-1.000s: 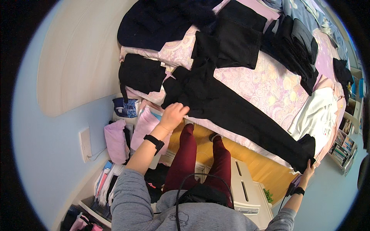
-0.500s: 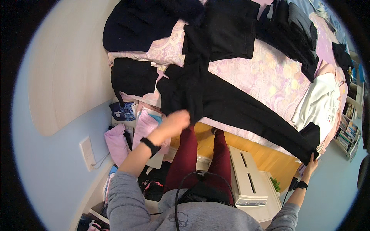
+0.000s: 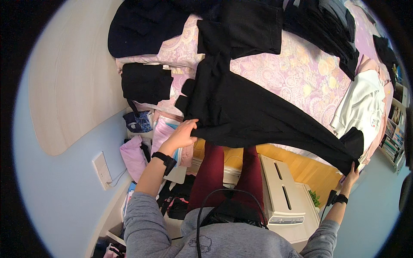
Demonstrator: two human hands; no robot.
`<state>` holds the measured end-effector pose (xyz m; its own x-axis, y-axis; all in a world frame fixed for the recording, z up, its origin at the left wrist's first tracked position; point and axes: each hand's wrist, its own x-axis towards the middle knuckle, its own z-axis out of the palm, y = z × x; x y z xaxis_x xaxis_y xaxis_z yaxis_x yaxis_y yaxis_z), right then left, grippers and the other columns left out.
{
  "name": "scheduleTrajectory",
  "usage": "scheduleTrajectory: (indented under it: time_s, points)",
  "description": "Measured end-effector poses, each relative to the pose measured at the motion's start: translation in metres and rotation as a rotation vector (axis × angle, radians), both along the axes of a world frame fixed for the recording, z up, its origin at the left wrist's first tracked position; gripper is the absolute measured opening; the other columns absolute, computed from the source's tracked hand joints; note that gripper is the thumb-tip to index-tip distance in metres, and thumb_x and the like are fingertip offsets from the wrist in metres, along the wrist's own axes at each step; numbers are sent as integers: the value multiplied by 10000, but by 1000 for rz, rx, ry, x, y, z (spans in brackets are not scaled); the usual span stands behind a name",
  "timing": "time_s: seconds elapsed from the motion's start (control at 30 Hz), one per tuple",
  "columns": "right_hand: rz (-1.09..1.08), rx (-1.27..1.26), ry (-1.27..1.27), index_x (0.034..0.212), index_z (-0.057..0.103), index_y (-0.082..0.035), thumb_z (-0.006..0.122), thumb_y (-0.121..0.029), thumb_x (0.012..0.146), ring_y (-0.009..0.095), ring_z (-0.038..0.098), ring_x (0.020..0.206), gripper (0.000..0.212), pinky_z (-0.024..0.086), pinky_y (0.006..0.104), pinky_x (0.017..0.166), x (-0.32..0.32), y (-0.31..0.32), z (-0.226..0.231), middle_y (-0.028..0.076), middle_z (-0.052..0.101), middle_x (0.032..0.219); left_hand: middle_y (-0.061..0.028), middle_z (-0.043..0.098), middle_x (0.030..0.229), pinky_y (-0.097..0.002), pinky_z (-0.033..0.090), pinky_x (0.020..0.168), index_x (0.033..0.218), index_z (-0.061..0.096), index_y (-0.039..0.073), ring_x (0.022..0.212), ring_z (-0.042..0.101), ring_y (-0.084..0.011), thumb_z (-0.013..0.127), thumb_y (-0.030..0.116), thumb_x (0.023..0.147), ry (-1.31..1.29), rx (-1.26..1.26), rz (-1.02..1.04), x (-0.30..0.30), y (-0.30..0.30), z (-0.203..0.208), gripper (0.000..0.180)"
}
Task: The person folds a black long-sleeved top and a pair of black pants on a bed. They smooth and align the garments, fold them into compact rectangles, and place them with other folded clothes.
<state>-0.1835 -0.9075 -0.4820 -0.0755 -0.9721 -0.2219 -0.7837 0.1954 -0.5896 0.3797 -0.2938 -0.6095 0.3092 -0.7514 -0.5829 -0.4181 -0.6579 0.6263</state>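
I have the black trousers (image 3: 258, 116) stretched out long across the bed (image 3: 297, 73), waist end by my left hand (image 3: 183, 135) and the leg ends far out by my right hand (image 3: 352, 175). As I judge it, I am in the middle of laying them flat and straight, before any fold. The next move, I think, calls for even tension from both ends, so the two legs lie one on the other with no twist, and for care that the cloth does not slide off the near edge of the bed.

My left hand lies mostly open, fingers together and stretched forward, the fingertips on the waist edge of the trousers; whether the thumb pinches cloth underneath I cannot tell. My right hand is raised at the far corner, closed on the hem of the legs, though it is small here and the fingers are hard to make out.

Around the trousers lie other dark clothes: a folded black piece (image 3: 144, 81) to the left and a white garment (image 3: 361, 103) near my right hand
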Motion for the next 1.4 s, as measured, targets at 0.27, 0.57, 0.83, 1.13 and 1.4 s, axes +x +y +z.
scheduleTrajectory:
  time_s: [0.27, 0.57, 0.83, 1.13, 1.4]
  points:
    - [46, -42, 12, 1108, 670, 82, 694, -245, 926, 156, 600, 876, 375, 480, 296, 826, -14, -5, -13, 85, 702, 1026, -275, 653, 777, -505, 515, 703, 840, 608, -62, 780, 654, -449, 643, 442, 888, -165, 127, 625, -16, -81, -17, 508]
    - [93, -66, -35, 1152, 643, 61, 696, -164, 920, 180, 665, 906, 328, 547, 277, 802, -25, -19, -18, 97, 681, 1074, -159, 569, 716, -425, 427, 609, 764, 528, -16, 659, 540, -336, 791, 375, 786, -407, 32, 794, 30, -26, 14, 472]
    - [7, 1, -150, 1139, 668, 66, 697, -215, 927, 140, 604, 914, 353, 475, 272, 851, -4, -17, -8, 63, 686, 1066, -223, 624, 1121, -441, 445, 984, 1158, 596, -51, 1093, 575, -391, 838, 387, 722, -555, -161, 563, 35, -46, -34, 663]
    - [41, -134, -648, 1206, 638, 25, 671, -205, 946, 215, 659, 990, 348, 526, 328, 877, 8, -34, 103, 114, 682, 1143, -130, 579, 1335, -407, 452, 1043, 1370, 497, -17, 1186, 581, -281, 676, -4, 739, 636, -774, 1368, 44, -22, 145, 656]
    - [25, -442, -867, 1249, 621, 23, 667, -209, 951, 257, 604, 1143, 381, 483, 363, 984, -49, -105, 255, 133, 627, 1276, -141, 612, 1233, -359, 421, 1043, 1310, 496, -8, 1160, 580, -244, 666, -51, 763, 202, -964, 879, 70, 0, 338, 575]
